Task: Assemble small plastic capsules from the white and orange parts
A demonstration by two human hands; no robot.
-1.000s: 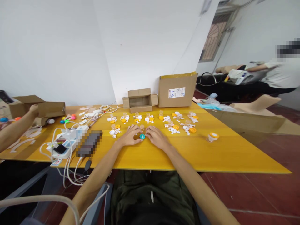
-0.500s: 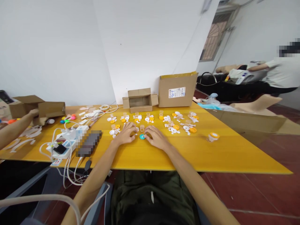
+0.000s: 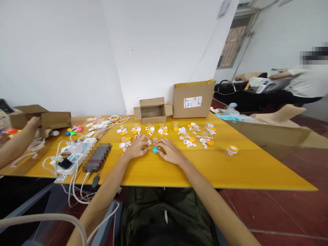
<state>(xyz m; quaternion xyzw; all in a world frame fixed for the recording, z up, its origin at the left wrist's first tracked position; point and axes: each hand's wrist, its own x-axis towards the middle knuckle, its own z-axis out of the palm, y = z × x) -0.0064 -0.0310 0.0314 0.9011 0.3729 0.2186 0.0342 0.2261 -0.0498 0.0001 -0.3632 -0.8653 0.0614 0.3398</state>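
A teal disc [image 3: 155, 150] with a small white bit on it lies on the table between my hands. Behind it stands a small clear cup [image 3: 155, 140]. My right hand [image 3: 169, 150] rests to the right, fingers curved and apart, thumb tip at the disc's edge. On the other side, my left hand [image 3: 137, 147] is open and curved over the table, index fingertip near a white disc [image 3: 149, 141] and thumb apart from the teal one. Several groups of small white parts [image 3: 126, 145], orange rings [image 3: 210, 142] and clear cups surround the hands, partly hidden on the left.
An open small carton [image 3: 153, 119] and a larger box [image 3: 194, 99] stand at the back. A clear jar with an orange lid [image 3: 232, 149] sits on the right. Left are a phone [image 3: 97, 158], a power strip [image 3: 74, 157] with cables, and another person's arm [image 3: 22, 140].
My hands keep nearly the same pose around the teal disc. The view shifts very slightly. At far left, the other person's arm has moved a little near the open carton.
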